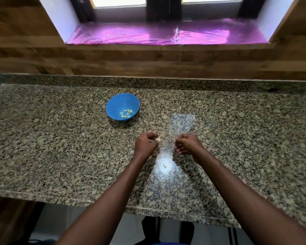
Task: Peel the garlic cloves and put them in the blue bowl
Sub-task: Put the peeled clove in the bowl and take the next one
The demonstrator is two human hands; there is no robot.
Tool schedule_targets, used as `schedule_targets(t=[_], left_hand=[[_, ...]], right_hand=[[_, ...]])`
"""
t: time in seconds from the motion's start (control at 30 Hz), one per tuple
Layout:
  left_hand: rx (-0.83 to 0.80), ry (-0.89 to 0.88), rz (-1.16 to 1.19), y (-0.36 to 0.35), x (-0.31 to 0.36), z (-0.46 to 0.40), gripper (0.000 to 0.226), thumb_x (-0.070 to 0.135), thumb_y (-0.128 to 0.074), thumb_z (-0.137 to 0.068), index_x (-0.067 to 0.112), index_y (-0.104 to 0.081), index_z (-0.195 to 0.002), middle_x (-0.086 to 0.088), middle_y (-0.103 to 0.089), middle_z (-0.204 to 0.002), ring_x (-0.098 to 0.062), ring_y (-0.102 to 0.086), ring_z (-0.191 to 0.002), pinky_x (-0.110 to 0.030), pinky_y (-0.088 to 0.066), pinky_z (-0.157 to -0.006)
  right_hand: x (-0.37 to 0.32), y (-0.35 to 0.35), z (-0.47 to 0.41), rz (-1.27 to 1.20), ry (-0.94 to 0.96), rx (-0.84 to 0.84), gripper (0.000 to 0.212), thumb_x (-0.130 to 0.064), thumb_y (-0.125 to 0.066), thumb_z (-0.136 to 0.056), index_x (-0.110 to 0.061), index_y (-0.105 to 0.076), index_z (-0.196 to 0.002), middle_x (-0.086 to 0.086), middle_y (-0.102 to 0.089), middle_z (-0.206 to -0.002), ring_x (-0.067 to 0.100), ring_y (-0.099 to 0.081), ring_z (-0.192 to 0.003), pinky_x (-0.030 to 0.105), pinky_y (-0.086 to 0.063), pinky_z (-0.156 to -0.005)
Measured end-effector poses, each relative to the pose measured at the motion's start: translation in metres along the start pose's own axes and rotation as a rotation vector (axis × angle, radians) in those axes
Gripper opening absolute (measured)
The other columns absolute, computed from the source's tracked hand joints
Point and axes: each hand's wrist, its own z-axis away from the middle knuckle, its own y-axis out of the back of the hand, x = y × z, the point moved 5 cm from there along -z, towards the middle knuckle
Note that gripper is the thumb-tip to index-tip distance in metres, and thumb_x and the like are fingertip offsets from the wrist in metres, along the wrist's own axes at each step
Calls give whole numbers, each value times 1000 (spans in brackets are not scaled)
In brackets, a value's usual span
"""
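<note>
So we're mid-peel here. Our left hand [146, 145], just left of centre in the frame, has its fingers curled round a garlic clove [158, 138], with the pale pointed tip poking out toward the right. Our right hand [187, 144] sits a little apart from it, right of centre, fingers curled in too, and there's a small pale bit at the fingertips. We'd guess that's a scrap of skin or another clove, but honestly it's too small to tell, so we can't say for sure what that hand is pinching.

The blue bowl [113, 105] sits further up and left of the hands on the granite counter [51, 138], well apart from them, with a little pile of peeled cloves [126, 113] already lying in the bottom toward its lower right side.

Handling-wise, our take: a clove is tiny and weighs next to nothing, firm enough that we can pinch it without crushing it, but the papery skin is thin, tears in flakes and tends to cling. Once bare, the clove probably gets a bit sticky-slick, so it can squirt out of a tight pinch. Best bet is holding the fat body between thumb and fingers and picking at the skin from the pointed tip or the root end, where it lifts easiest. Then just a light fingertip hold for carrying it up-left to the bowl.
</note>
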Motion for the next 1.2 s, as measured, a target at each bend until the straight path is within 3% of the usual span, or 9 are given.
schedule_targets(t=[0.1,0.27,0.4,0.5,0.63,0.73,0.93,1.1,1.2], left_hand=[[88,-48,-291,1,-14,-10,25,3,-68,-95,10,-73,-119,-7,-72,-121,0,-61,-74,-11,-51,-53],[112,-161,-641,0,-28,-16,32,4,-57,-103,19,-72,-126,-8,-69,-122,-18,-65,-87,-31,-61,-73],[201,-249,-648,0,-28,-3,35,4,-63,-97,17,-70,-130,-8,-71,-128,-26,-66,-105,-35,-57,-84],[294,-363,-579,-8,-24,21,30,1,-73,-88,10,-73,-117,-11,-74,-109,-23,-67,-91,-36,-61,-77],[159,-526,-611,-38,-33,57,21,4,-74,-86,11,-74,-106,-5,-68,-96,-20,-58,-83,-35,-56,-68],[88,-512,-756,-50,-52,61,28,11,-67,-89,14,-67,-116,-3,-64,-110,-20,-53,-97,-35,-50,-80],[24,-474,-812,-54,-59,64,41,21,-55,-97,14,-53,-137,-8,-53,-138,-25,-47,-127,-39,-43,-104],[-61,-421,-794,-54,-84,67,69,51,-40,-103,13,-29,-160,-9,-21,-169,-25,-14,-157,-43,-15,-125],[-111,-440,-843,-56,-91,71,77,58,-29,-104,13,-14,-165,-6,-2,-173,-20,3,-160,-44,-5,-126]], right_hand=[[13,2,1,18,-11,-7,8,4,-65,-93,9,-66,-98,16,-68,-76,17,-60,-53,26,-53,-49],[26,1,2,1,-35,-12,11,5,-68,-92,11,-67,-100,24,-74,-89,26,-73,-65,32,-63,-60],[29,3,5,77,-22,19,18,4,-74,-88,17,-66,-96,27,-74,-84,28,-73,-62,38,-65,-61],[30,5,8,141,-43,75,12,12,-73,-86,16,-66,-94,27,-73,-88,30,-73,-62,41,-64,-57],[33,3,5,238,-22,131,7,9,-74,-86,11,-69,-83,21,-73,-72,32,-73,-57,51,-63,-58],[33,0,5,364,13,148,13,-7,-77,-89,-1,-72,-79,11,-74,-65,26,-75,-59,49,-64,-62],[35,-3,9,509,29,144,10,-8,-86,-80,-10,-78,-74,2,-74,-64,15,-74,-59,37,-65,-65],[43,5,9,470,-53,168,19,-3,-83,-78,-12,-73,-66,2,-71,-60,9,-68,-50,22,-57,-51],[46,9,6,321,-143,126,12,4,-76,-84,2,-70,-75,19,-74,-68,29,-75,-60,48,-65,-65]])
